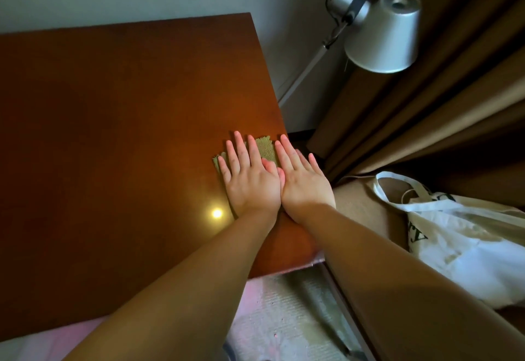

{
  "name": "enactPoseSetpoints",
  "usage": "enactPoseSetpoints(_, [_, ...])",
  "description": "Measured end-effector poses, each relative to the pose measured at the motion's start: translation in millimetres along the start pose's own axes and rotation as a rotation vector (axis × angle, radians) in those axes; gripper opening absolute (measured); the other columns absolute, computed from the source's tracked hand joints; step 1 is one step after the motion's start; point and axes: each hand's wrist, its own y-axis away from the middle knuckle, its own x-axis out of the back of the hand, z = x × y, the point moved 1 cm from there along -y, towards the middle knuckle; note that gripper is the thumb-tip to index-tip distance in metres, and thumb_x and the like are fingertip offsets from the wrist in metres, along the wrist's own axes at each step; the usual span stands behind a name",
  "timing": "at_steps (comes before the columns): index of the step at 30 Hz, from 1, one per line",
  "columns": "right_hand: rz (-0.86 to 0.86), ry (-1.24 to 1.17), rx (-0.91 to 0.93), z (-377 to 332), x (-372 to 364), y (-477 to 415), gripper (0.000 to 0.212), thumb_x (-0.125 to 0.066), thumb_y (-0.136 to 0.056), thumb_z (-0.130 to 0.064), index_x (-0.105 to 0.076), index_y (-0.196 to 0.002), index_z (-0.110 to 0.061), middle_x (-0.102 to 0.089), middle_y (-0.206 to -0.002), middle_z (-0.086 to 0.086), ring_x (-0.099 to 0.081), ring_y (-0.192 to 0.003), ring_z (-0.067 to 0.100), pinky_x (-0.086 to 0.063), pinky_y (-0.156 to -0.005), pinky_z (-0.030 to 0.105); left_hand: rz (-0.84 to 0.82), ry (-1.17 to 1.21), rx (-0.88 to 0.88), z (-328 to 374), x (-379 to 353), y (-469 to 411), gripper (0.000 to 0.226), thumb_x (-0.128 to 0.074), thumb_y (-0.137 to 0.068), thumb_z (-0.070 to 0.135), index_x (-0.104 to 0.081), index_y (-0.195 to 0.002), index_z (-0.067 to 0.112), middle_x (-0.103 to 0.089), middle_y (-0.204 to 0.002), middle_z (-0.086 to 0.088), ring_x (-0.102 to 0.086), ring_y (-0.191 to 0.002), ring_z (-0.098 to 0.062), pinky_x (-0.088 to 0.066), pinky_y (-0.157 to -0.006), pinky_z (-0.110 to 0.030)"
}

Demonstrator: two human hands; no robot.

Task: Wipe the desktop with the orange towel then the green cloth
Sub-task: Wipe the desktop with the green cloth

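Dim, warm-toned view. The glossy desktop carried one small round glare spot toward its near right corner, ringed by a soft orange sheen; its far left part lay in shadow. The lamp beyond the desktop's right edge was slightly blurred. Wide-angle distortion slanted the desktop's edges, and the foreground below its near edge was soft

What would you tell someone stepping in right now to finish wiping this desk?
Left hand: open, flat, pressing on the green cloth.
Right hand: open, flat beside it, also on the cloth.
The cloth lies on the desktop near its right edge.
Done: the green cloth stage is under way. The orange towel is not in view, so that pass cannot be confirmed.
Left: wipe the rest of the desktop with the green cloth.
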Motion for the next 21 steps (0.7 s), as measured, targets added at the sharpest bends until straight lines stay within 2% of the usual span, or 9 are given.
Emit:
enactPoseSetpoints(2, [-0.017,-0.032,0.007,-1.9,3.1,-26.1,0.052,-0.008,-0.103,-0.042,0.009,-0.151,-0.032,0.021,-0.156,-0.015,-0.004,-0.147,0.012,0.000,-0.120,0.030,0.008,-0.003,0.002,0.3,1.0,-25.7,0.058,-0.017,-0.100,0.037,0.001,-0.151,0.018,0.010,-0.159,-0.007,0.008,-0.147,-0.023,0.005,-0.119,-0.043])
enactPoseSetpoints(5, [-0.033,-0.043,0.017,-6.2,10.3,-69.9,0.052,-0.008,-0.103,-0.044,0.010,-0.151,-0.033,0.022,-0.155,-0.015,-0.005,-0.147,0.012,-0.003,-0.120,0.030,0.027,-0.002,0.002,-1.2,3.2,-68.0,0.058,-0.018,-0.100,0.037,-0.001,-0.151,0.018,0.008,-0.159,-0.007,0.006,-0.147,-0.023,0.004,-0.118,-0.042])
enactPoseSetpoints(9, [-0.026,-0.028,0.008,-14.2,21.9,-129.5,0.053,-0.006,-0.102,-0.044,0.009,-0.151,-0.032,0.020,-0.157,-0.013,-0.002,-0.148,0.018,0.000,-0.120,0.033,0.038,-0.005,-0.012,-2.2,7.6,-130.8,0.057,-0.018,-0.100,0.037,-0.003,-0.151,0.019,0.006,-0.159,-0.007,0.005,-0.147,-0.023,0.003,-0.119,-0.042])
enactPoseSetpoints(14, [0.002,0.111,-0.013,-26.2,35.0,-203.6,0.053,-0.003,-0.102,-0.042,0.011,-0.151,-0.029,0.019,-0.158,-0.008,0.013,-0.146,0.025,0.013,-0.116,0.034,0.049,0.003,-0.005,-5.3,11.8,-208.3,0.056,-0.018,-0.100,0.036,-0.006,-0.152,0.019,0.003,-0.160,-0.007,0.003,-0.147,-0.023,0.003,-0.119,-0.042])
enactPoseSetpoints(21, [0.016,0.120,-0.034,-37.4,49.4,-289.5,0.053,-0.005,-0.102,-0.040,0.008,-0.152,-0.028,0.015,-0.159,-0.008,0.011,-0.146,0.026,0.011,-0.116,0.033,0.041,0.015,-0.015,-6.1,19.0,-299.0,0.055,-0.017,-0.100,0.036,-0.007,-0.151,0.018,0.002,-0.160,-0.007,0.002,-0.147,-0.022,0.003,-0.120,-0.041])
